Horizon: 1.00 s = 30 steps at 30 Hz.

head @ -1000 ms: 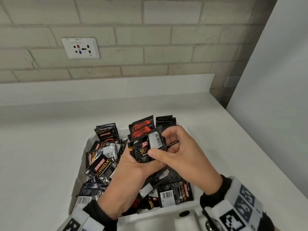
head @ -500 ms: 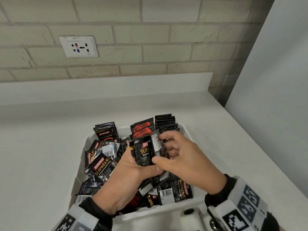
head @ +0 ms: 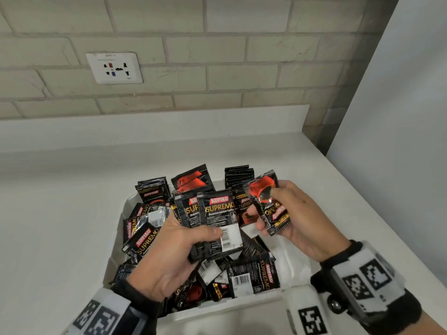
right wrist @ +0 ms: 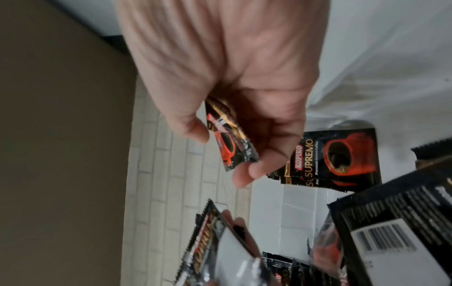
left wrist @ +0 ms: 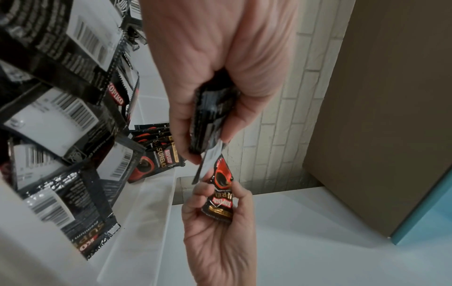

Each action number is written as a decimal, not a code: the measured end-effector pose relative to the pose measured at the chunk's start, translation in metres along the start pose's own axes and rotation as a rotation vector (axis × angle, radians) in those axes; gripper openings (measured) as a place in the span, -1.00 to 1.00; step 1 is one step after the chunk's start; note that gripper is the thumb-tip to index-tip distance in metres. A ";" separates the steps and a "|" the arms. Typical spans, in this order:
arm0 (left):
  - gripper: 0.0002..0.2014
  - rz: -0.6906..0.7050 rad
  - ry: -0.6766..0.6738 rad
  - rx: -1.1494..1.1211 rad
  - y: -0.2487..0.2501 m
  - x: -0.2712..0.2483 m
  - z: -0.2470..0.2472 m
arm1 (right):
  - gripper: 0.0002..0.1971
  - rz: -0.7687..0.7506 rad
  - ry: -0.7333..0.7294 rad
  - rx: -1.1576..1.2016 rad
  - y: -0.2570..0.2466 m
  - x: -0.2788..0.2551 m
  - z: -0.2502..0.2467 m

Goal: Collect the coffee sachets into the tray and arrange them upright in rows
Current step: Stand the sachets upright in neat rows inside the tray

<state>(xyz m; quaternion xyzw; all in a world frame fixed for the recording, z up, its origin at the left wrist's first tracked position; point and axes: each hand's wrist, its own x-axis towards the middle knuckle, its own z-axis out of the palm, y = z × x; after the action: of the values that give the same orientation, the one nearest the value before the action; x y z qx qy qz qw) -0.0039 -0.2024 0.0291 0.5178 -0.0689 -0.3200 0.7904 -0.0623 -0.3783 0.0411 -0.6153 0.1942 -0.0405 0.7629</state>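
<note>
A white bench (head: 60,213) runs under a pale brick wall (head: 217,68). On it a white tray (head: 116,259) brims with black-and-red coffee sachets (head: 142,238), some upright at its far end. The left hand (head: 167,257) has its grip clamped on a small stack of sachets (head: 215,223); the right hand (head: 297,221) pinches a single sachet (head: 268,201) upside down.

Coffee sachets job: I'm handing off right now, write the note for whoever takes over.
Left hand: grips a small stack of sachets above the tray.
Right hand: pinches a single sachet, printed face up, beside the stack.
Done: a few upright groups stand along the tray's far edge.
Left: most sachets still lie as a loose pile in the tray; add the held ones to the rows, then stand the others upright.
</note>
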 end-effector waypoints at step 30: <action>-0.57 0.035 0.110 0.046 0.008 0.004 -0.021 | -0.80 -0.253 -0.264 -1.472 -0.041 0.057 -0.027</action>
<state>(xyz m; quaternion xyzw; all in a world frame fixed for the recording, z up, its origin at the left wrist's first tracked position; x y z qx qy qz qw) 0.0124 -0.1861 0.0257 0.5512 -0.0419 -0.2756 0.7864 -0.0120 -0.4306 0.0618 -0.9830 0.0061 0.0861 0.1619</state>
